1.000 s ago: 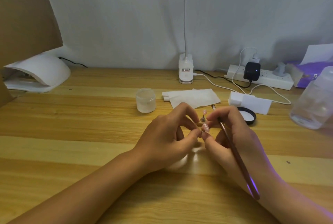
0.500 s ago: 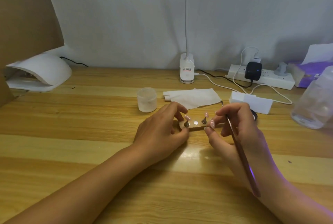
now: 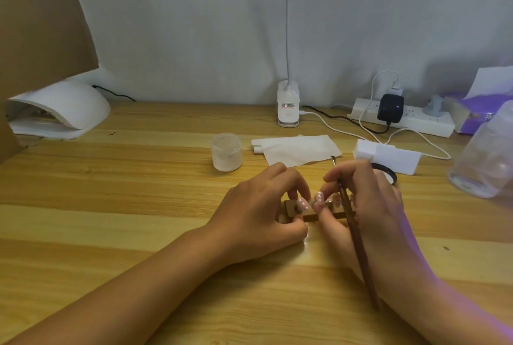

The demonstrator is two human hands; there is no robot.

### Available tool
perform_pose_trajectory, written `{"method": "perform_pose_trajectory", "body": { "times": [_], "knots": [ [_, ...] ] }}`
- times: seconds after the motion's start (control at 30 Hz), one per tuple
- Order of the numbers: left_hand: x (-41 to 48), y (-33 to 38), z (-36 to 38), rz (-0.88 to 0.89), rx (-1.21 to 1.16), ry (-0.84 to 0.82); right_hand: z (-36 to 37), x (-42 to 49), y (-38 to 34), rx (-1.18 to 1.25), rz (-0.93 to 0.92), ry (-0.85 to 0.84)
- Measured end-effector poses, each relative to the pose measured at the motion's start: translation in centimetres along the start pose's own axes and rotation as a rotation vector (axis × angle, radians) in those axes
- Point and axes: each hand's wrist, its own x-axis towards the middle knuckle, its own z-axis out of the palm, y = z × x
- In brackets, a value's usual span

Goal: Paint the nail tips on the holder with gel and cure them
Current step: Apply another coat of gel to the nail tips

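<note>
A small wooden nail holder (image 3: 310, 217) lies on the table between my hands. My left hand (image 3: 263, 208) grips its left end, thumb in front and fingers curled over the top. A pink nail tip (image 3: 303, 204) stands on the holder's left post. My right hand (image 3: 372, 203) pinches a second pink nail tip (image 3: 320, 198) over the holder's middle and also holds a brown gel brush (image 3: 358, 244), bristle end pointing away from me. The holder's right part is mostly hidden behind my right fingers.
A frosted gel jar (image 3: 226, 151) stands behind my left hand, its black lid (image 3: 388, 172) behind my right. A white curing lamp (image 3: 61, 107) sits far left. Tissue (image 3: 297, 149), a white block (image 3: 388, 157), a power strip (image 3: 402, 120) and a clear bottle (image 3: 485, 158) fill the back right.
The holder went from raised between my hands down onto the table. My right hand then brought the loose nail tip in over the holder's middle, and my left thumb closed on the front.
</note>
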Motion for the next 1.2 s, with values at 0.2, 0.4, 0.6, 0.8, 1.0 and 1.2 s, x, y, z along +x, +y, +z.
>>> {"method": "perform_pose_trajectory", "body": {
  "times": [0.2,0.4,0.6,0.8,1.0,1.2],
  "knots": [
    [-0.1,0.2,0.0,0.024,0.072,-0.011,-0.3,-0.2,0.2,-0.033,0.010,-0.065],
    [-0.1,0.2,0.1,0.018,0.104,0.013,-0.2,-0.2,0.0,-0.079,0.024,-0.057],
    [0.0,0.1,0.2,0.006,0.171,0.071,-0.3,-0.3,0.0,-0.086,0.075,-0.014],
    [0.1,-0.1,0.2,-0.042,0.193,0.101,-0.3,-0.1,-0.2,-0.056,0.108,0.003],
    [0.2,-0.3,0.4,-0.085,0.159,0.117,-0.5,0.0,-0.3,-0.028,0.108,-0.009],
    [0.5,-0.9,0.4,-0.204,0.058,0.165,-0.4,-0.1,-0.5,-0.043,0.057,0.010]
  ]
}}
